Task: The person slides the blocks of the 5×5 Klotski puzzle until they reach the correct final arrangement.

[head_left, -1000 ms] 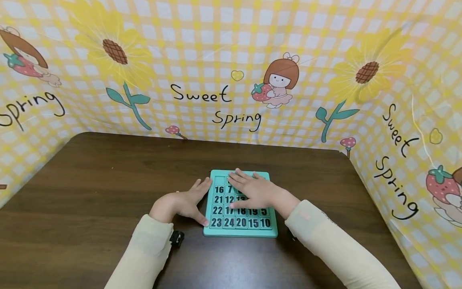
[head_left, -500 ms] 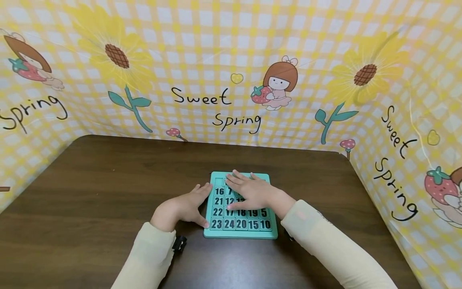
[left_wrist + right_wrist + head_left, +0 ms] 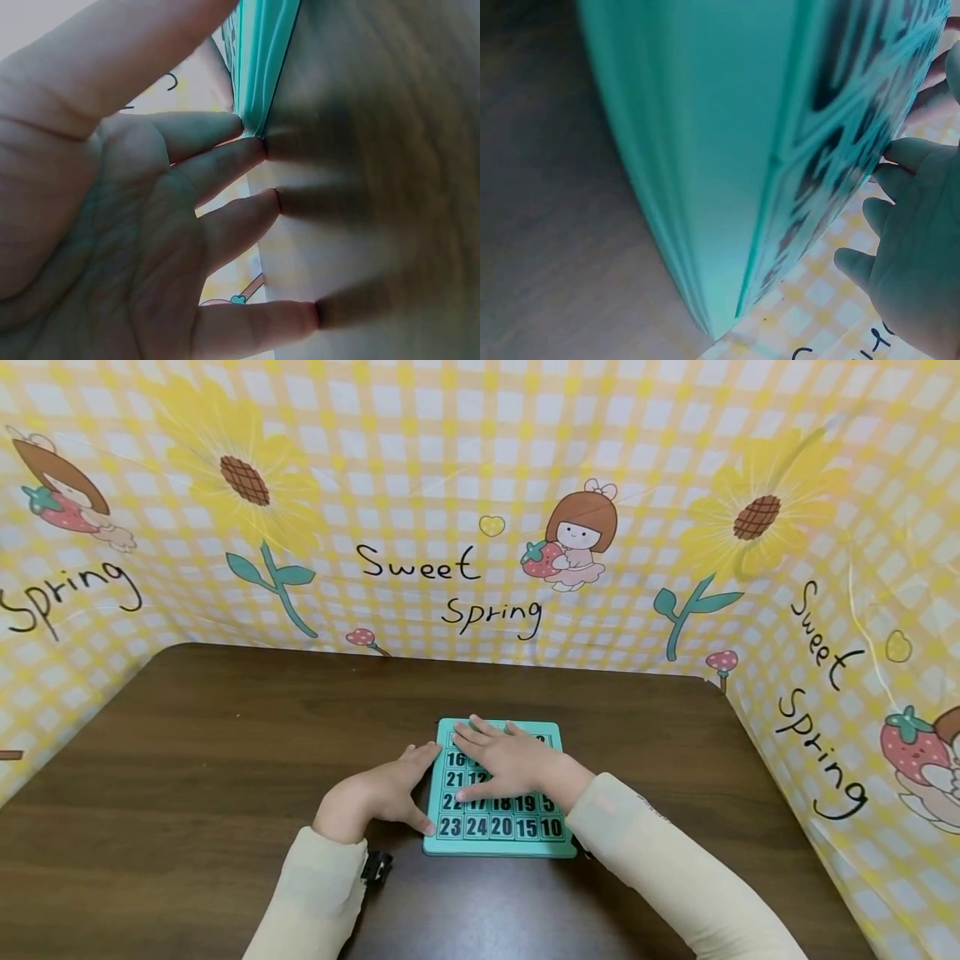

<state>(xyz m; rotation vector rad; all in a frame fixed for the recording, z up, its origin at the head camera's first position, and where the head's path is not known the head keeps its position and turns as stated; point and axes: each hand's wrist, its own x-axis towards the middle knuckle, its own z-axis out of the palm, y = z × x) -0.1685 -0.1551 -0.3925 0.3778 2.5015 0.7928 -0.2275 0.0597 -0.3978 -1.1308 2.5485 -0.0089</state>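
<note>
A teal number slide puzzle [image 3: 501, 847] lies flat on the table, its tiles printed with black numbers. My left hand [image 3: 382, 792] is beside it on the left: the fingertips touch the upper left edge and the thumb sits at the lower left corner. In the left wrist view the spread fingers [image 3: 236, 229] meet the tabletop and the puzzle's side. Over the upper tiles lies my right hand [image 3: 513, 760], fingers extended and fingertips on the top row at the left. It hides much of the upper rows. The right wrist view shows its fingers [image 3: 859, 262] against the numbered face.
The brown wooden table [image 3: 187, 777] surrounds the puzzle. A yellow checked cloth [image 3: 420, 468] with flowers and lettering walls the back and sides. A black strap piece [image 3: 377, 867] sits at the left wrist.
My right hand has slid left along the top row, and its fingertips now cover the vacant slot seen earlier at the top left. My left hand keeps its place at the puzzle's edge.
</note>
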